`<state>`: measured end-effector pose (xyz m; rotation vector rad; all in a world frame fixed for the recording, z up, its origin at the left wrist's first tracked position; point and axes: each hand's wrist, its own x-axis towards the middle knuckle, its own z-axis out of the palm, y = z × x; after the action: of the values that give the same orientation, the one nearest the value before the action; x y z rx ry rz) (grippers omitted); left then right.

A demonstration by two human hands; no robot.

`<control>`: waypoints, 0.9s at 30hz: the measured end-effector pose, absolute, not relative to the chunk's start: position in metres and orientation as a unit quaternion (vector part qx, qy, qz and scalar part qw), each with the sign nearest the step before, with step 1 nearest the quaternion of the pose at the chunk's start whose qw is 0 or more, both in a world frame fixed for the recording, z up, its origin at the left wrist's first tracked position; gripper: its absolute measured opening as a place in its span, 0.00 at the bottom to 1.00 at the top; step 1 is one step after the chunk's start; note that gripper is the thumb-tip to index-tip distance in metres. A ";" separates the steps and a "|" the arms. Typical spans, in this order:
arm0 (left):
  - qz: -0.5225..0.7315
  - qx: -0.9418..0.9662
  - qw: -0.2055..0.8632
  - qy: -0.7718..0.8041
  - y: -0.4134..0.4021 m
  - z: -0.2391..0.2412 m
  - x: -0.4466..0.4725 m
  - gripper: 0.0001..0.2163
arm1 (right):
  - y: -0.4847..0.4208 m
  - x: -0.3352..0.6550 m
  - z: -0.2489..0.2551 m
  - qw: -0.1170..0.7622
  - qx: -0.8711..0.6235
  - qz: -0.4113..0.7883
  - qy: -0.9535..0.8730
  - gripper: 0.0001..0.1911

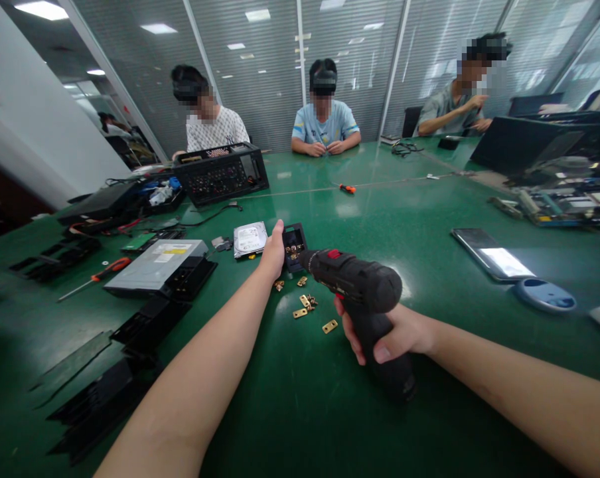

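Nearest on the green-topped counter (285,398), a worker's R hand (409,328) has its fingers wrapped around the grip of a black cordless drill w/ red accents (362,282), chuck aimed forward & L. Well L of the drill at approx. the same depth: broken-looking black plastic parts (108,398). Just L of the drill lie small gold-coloured metal plates (330,326), some w/ two holes, in a loose scatter. To its R, a rounded blue-grey mouse (543,294).

Well L of the drill, a flat silver-and-black disc drive (155,265) & an orange-and-black-handled screwdriver (115,267). Ahead of the drill's chuck, the L hand (275,252) is at the side of a small open black box (293,235) w/ gold-coloured pieces inside; most fingers hidden, can't tell how tightly they close. Chuck & box overlap in view; contact unclear.

R of the drill & a bit farther, a dark-framed phone (489,254). Beyond the drill, L side: a silver hard drive w/ white label (249,239). Straight beyond the drill, a 2nd orange-handled screwdriver (347,189); beyond & L, a black metal PC case (223,176). Farthest past the drill, three seated co-workers (324,119).
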<state>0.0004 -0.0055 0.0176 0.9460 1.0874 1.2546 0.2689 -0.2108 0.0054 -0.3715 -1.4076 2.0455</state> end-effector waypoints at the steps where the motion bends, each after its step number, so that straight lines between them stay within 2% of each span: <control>1: 0.534 0.405 0.576 0.467 -0.005 0.017 0.000 0.34 | -0.211 0.269 0.006 0.310 -0.141 0.776 -0.532 0.46; 27: 0.529 0.433 0.568 0.458 0.001 0.010 -0.002 0.36 | -0.211 0.269 0.007 0.307 -0.144 0.781 -0.525 0.46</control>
<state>-0.0023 0.0008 0.0097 1.0172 1.0761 1.2432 0.2695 -0.2106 0.0067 -0.3808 -1.3884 2.0661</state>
